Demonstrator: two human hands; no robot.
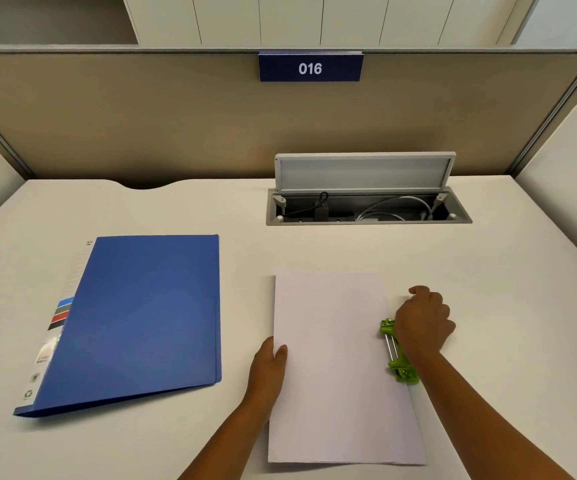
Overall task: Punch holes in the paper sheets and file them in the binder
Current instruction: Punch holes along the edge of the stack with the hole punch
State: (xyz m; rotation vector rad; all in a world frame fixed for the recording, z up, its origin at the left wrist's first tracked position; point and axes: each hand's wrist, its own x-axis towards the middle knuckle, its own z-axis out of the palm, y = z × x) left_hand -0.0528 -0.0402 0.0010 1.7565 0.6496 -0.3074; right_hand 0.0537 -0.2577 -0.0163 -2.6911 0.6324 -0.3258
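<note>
A stack of white paper sheets point(340, 368) lies flat on the desk in front of me. My left hand point(269, 367) grips the stack's left edge, thumb on top. A green hole punch point(398, 353) sits at the stack's right edge, with that edge tucked into it. My right hand point(424, 322) rests closed on top of the punch and hides most of it. A blue binder point(141, 317) lies shut to the left, its labelled spine facing left.
An open cable box point(366, 206) with its grey lid raised is set into the white desk point(488, 271) behind the paper. A beige partition point(141, 116) with a "016" sign point(310, 67) closes the back. Side panels flank the desk.
</note>
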